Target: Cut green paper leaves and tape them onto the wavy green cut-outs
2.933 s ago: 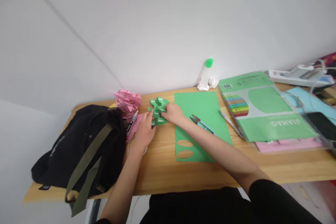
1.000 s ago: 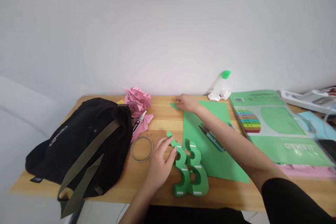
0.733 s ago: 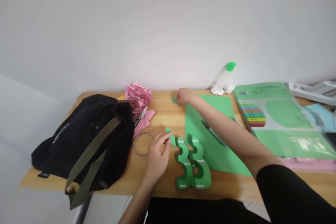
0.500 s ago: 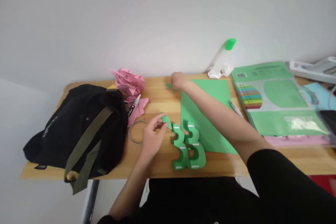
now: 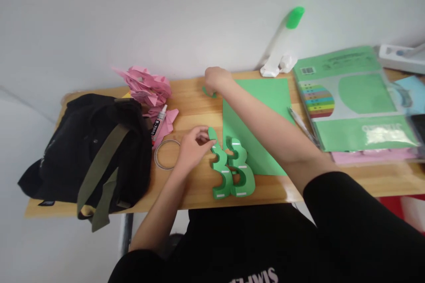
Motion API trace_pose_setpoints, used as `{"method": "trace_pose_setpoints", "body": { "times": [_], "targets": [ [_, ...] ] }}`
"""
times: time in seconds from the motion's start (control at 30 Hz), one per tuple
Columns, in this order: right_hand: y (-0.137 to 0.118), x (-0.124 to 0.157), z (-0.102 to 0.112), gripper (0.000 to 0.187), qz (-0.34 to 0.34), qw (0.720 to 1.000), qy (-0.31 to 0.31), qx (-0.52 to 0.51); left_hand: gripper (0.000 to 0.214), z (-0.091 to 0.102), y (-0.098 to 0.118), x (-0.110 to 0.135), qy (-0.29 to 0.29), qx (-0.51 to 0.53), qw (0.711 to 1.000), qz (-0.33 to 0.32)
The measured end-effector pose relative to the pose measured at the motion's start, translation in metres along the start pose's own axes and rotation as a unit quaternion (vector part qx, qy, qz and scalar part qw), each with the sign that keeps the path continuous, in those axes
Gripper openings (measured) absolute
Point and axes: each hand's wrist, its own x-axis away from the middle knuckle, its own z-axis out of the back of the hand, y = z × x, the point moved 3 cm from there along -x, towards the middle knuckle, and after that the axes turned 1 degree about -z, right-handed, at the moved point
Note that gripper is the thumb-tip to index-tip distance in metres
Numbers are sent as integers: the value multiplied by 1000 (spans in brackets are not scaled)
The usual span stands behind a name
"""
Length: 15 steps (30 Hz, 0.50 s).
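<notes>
A wavy green paper chain (image 5: 231, 170) stands on edge near the front of the wooden table (image 5: 199, 110). My left hand (image 5: 191, 150) pinches its upper left end, fingers closed on the strip. My right hand (image 5: 215, 80) reaches to the far side of the table, fingers curled down on a small green paper piece (image 5: 209, 93) beside the green paper sheet (image 5: 255, 119). My right forearm lies across that sheet and hides part of it.
A black bag (image 5: 89, 150) fills the table's left end. Crumpled pink paper (image 5: 146, 88), a glue tube (image 5: 158, 120) and a clear tape ring (image 5: 165, 154) lie beside it. A green-capped bottle (image 5: 280, 40), a pen (image 5: 302, 126) and a coloured-paper pack (image 5: 352, 101) are at the right.
The green chain was brought from the back of the table to the front and stretched out. My right hand reached back to the small green piece; my left stays pinched on the chain's end.
</notes>
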Motion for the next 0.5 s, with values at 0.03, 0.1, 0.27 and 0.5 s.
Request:
{"method": "trace_pose_setpoints", "body": {
  "times": [0.03, 0.1, 0.27, 0.5],
  "targets": [
    [0, 2, 2, 31, 0, 1000, -13, 3, 33, 0, -1, 0, -1, -2, 1000, -4],
    [2, 3, 2, 34, 1, 999, -32, 3, 38, 0, -1, 1, -3, -12, 1000, -10],
    [8, -5, -6, 40, 11, 999, -25, -22, 46, 2, -1, 2, -9, -32, 999, -8],
    [9, -40, -32, 28, 81, 989, 96, -83, 49, 3, -2, 0, -28, -32, 999, -9]
  ]
}}
